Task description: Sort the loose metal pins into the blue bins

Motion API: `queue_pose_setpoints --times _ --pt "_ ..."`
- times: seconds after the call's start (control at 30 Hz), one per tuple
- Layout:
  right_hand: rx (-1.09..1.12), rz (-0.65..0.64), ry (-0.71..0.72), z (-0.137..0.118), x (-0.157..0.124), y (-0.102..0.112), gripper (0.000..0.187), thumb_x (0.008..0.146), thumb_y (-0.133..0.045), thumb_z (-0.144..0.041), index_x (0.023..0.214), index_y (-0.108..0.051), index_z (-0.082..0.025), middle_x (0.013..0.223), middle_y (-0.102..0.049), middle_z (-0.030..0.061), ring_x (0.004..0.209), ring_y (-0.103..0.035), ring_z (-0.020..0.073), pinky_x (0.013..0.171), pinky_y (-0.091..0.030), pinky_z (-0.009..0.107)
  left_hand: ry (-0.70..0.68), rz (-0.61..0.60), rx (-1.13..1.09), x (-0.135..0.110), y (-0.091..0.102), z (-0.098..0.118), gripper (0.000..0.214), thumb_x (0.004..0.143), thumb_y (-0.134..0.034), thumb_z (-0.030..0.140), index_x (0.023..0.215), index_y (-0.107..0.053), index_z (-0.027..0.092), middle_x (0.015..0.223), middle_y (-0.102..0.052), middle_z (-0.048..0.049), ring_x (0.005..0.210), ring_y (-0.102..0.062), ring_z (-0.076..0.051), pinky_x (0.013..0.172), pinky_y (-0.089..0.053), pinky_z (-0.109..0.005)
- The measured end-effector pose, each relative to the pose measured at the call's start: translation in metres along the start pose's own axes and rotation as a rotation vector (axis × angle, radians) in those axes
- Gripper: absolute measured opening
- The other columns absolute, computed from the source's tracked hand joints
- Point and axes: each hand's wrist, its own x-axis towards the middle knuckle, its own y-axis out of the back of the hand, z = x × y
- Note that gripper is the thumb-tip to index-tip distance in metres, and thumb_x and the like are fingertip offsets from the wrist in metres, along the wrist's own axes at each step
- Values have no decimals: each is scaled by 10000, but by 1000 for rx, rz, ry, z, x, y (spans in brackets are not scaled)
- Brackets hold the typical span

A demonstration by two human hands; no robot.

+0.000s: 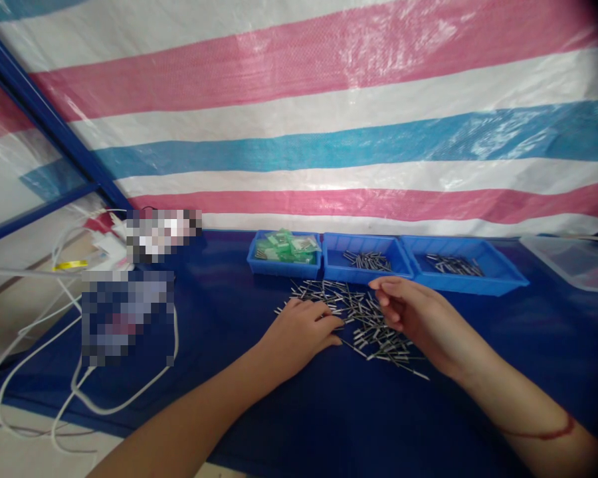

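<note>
A loose pile of thin metal rods, part silver and part dark like small drill bits, is spread over the blue tabletop. My left hand rests at the pile's left side with fingertips down among the rods; a gap shows between thumb and forefinger. Above the pile's right side, my right hand is raised with curled fingers, close to the front of the middle blue bin. Whatever those fingers hold, if anything, is hidden. More rods lie in the middle bin and in the right blue bin.
The left blue bin contains small green-and-clear packets. A clear plastic container stands at the far right. White cables loop across the left side near blurred items. A striped sheet hangs behind the table.
</note>
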Motion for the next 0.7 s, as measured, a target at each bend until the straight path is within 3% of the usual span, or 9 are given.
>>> queue_pose_setpoints --times 0.2,0.5,0.6,0.7 --pt "-109 -10 37 2 -4 -4 160 791 -626 -318 841 -674 -174 694 -500 -9 537 -398 73 470 -292 214 46 -34 42 0 5 0 350 807 -608 506 942 -617 182 940 -647 -26 882 -586 -189 764 -348 -308" --pt "-329 -72 54 10 -3 -9 201 786 -599 -343 841 -672 -165 681 -547 1 538 -442 90 468 -294 228 -13 -44 118 0 2 2 196 928 -510 342 890 -616 181 879 -650 -16 822 -590 -164 756 -334 -316" --pt "-469 -86 159 12 -3 -9 206 808 -567 -345 830 -675 -170 665 -563 7 537 -466 108 477 -332 240 12 23 33 1 3 3 212 940 -484 329 885 -613 170 873 -650 -28 821 -591 -165 758 -368 -307" --pt "-642 -98 346 12 -8 -10 181 828 -563 -338 850 -679 -202 739 -618 23 612 -531 141 557 -406 265 76 166 -241 2 9 6 218 945 -469 317 890 -612 161 878 -654 -35 815 -596 -144 758 -415 -261"
